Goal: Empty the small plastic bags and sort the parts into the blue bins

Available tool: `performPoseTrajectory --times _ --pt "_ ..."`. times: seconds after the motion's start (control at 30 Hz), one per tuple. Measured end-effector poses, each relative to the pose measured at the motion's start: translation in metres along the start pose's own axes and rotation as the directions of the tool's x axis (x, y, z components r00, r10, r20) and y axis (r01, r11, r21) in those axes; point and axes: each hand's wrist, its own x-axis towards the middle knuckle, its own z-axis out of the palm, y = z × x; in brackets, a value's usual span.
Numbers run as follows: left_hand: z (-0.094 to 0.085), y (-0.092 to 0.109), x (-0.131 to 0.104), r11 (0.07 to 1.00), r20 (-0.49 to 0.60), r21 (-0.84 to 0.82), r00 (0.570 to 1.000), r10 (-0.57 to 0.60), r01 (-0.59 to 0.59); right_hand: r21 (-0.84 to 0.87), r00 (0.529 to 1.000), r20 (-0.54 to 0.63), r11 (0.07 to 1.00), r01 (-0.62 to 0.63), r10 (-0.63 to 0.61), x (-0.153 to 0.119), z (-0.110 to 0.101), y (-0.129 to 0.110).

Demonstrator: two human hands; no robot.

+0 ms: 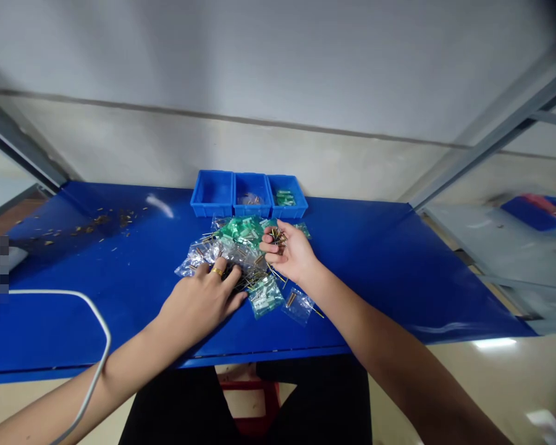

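A mixed pile of clear plastic bags (236,254), green bags (245,232) and loose thin metal pieces lies on the blue table. My left hand (208,287), wearing a gold-coloured ring, rests palm down on the pile's near left side. Its fingers are spread and bent, their tips partly hidden among the dark, thin pieces. Above the right side of the pile, my right hand (290,250) is turned up, its fingers curled around a bunch of thin metal pins (278,236). Near it lie a bag of green pieces (265,296) and a clear bag with brass-coloured pieces (298,305).
Three blue bins stand behind the pile: the left bin (214,193) shows nothing inside, the middle bin (251,196) holds clear bags, the right bin (286,196) green ones. Brown scraps (102,219) lie at left. A white cable (95,309) crosses my left forearm.
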Motion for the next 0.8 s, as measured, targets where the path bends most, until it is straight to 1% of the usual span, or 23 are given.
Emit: performPoseTrajectory --times 0.17,0.37,0.47,0.67,0.8 --pt "0.003 0.000 0.007 0.998 -0.040 -0.045 0.998 0.040 -0.042 -0.029 1.000 0.017 1.000 0.005 -0.005 -0.001 0.002 0.003" --pt "0.010 -0.005 0.015 0.988 -0.084 -0.052 0.987 0.138 -0.142 -0.012 0.999 0.012 0.999 -0.036 0.036 -0.003 0.005 0.001" --pt "0.014 -0.006 0.019 0.985 -0.048 -0.068 0.987 0.154 -0.157 -0.015 0.998 0.031 0.998 -0.062 0.063 -0.001 0.004 0.000" --pt "0.016 -0.010 0.030 0.993 0.069 -0.075 0.993 0.091 -0.086 0.017 0.995 0.049 0.996 -0.086 0.085 0.001 0.001 -0.004" --pt "0.016 -0.020 0.033 0.992 0.085 -0.122 0.996 0.026 -0.016 0.027 0.993 0.030 0.993 -0.111 0.110 -0.002 0.004 -0.005"
